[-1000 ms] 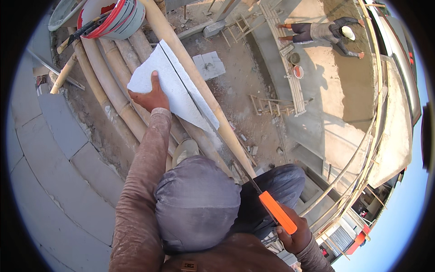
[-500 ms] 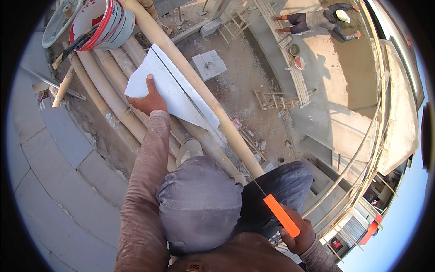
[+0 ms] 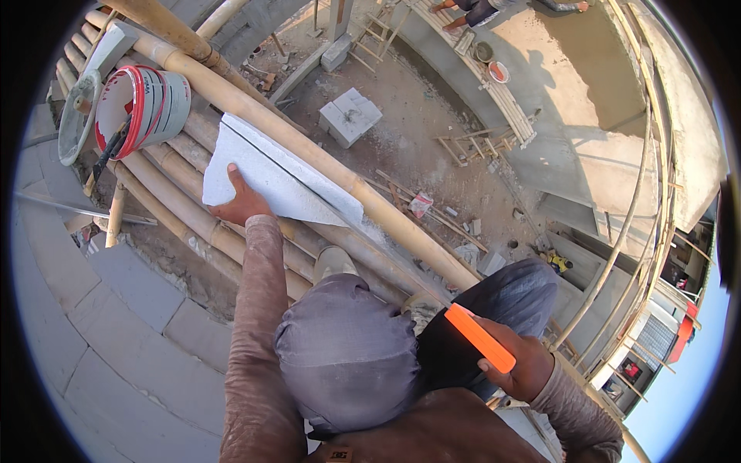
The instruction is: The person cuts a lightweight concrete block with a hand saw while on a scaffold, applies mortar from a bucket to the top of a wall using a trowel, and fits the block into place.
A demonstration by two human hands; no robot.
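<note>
A white lightweight concrete block (image 3: 282, 185) lies on bamboo poles, with a straight dark slit along its length. My left hand (image 3: 245, 201) grips its near left edge, thumb on the top face and the other fingers mostly hidden. In my right hand (image 3: 525, 361), closed fingers hold the orange handle of a handsaw (image 3: 480, 338) beside my bent knee. From the handle the thin blade, seen nearly edge-on, runs up toward the block and in line with the slit. How deep it sits cannot be made out.
Bamboo poles (image 3: 204, 220) form the platform beneath the block. A white bucket with a red rim (image 3: 168, 108) holds dark-handled tools at the left. Grey block walling (image 3: 154, 370) curves along the lower left. Far below lie pale blocks (image 3: 351, 116); another person (image 3: 482, 11) is partly visible.
The saw handle and my right hand have moved forward, closer to the block. My left hand keeps its hold. The whole view has shifted, and the other person is now mostly cut off.
</note>
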